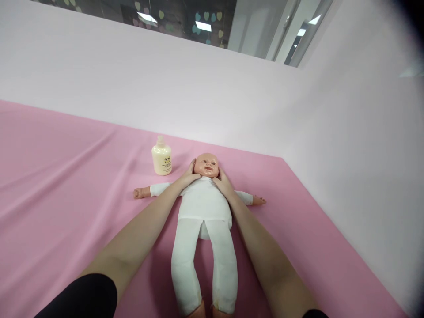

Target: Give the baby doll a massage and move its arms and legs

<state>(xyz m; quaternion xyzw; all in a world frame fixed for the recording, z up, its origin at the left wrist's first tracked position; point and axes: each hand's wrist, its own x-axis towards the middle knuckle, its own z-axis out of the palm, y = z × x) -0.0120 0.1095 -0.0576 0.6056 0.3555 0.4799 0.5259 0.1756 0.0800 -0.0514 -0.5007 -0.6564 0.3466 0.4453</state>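
Hands are cupping the plastic baby doll in white clothes at frame centre: left hand and right hand are lying open on its cheeks, so light, even pressure seems best; a cream lotion bottle is standing nearby on the pink surface.

The only printing in view is on the cream bottle standing on the pink sheet: a small dark emblem with a few fine lines of text beneath it on the front. It is too small and blurred to read. No other words, numbers, brands or signs can be made out.
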